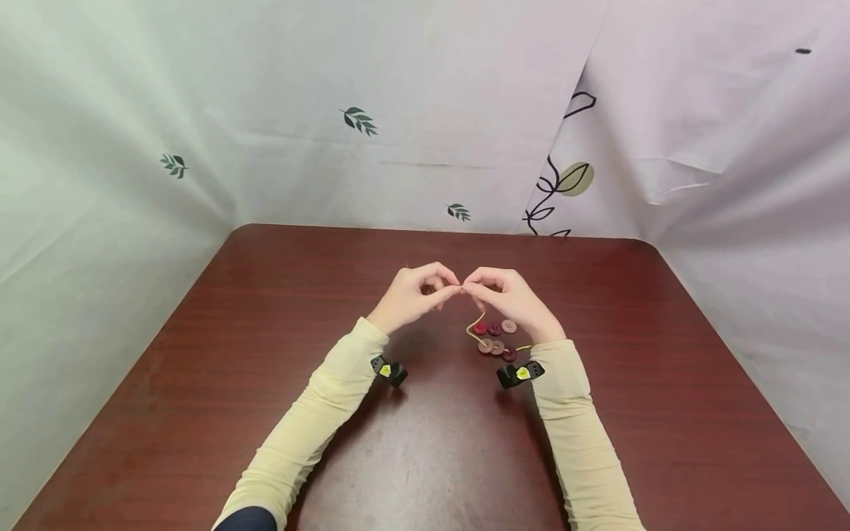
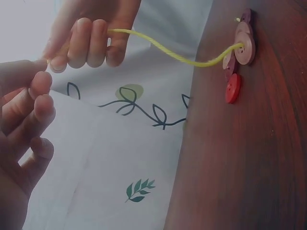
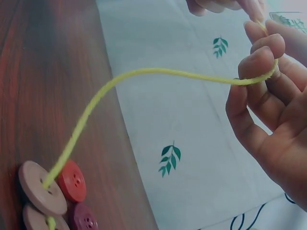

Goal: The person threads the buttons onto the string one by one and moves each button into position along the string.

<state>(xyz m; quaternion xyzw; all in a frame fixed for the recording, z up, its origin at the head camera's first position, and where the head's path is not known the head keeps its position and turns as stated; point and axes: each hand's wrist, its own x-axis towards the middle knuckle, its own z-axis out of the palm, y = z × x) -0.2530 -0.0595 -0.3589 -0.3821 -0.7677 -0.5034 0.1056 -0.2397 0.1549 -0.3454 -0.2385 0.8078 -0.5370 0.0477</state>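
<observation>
Raised over the table, my left hand [image 1: 413, 297] and right hand [image 1: 510, 301] meet fingertip to fingertip. Thumb and forefinger of the right hand pinch a yellow string [image 3: 144, 71] near its end, and the string runs through its other fingers. At that same end, the left thumb and forefinger pinch the tip, mostly hidden by the fingers. From the right hand the string droops to a tan button [image 3: 43, 196], passing through its hole. A second tan button [image 1: 498, 347] and a dark maroon button [image 1: 509, 355] follow along the string on the table.
Behind the threaded buttons lie a red button [image 1: 480, 327], a maroon button [image 1: 494, 330] and a pale pink button [image 1: 509, 326]. The string's other end [image 1: 524, 347] reaches toward the right wrist. A leaf-printed cloth [image 1: 412, 184] hangs beyond the brown table [image 1: 265, 354].
</observation>
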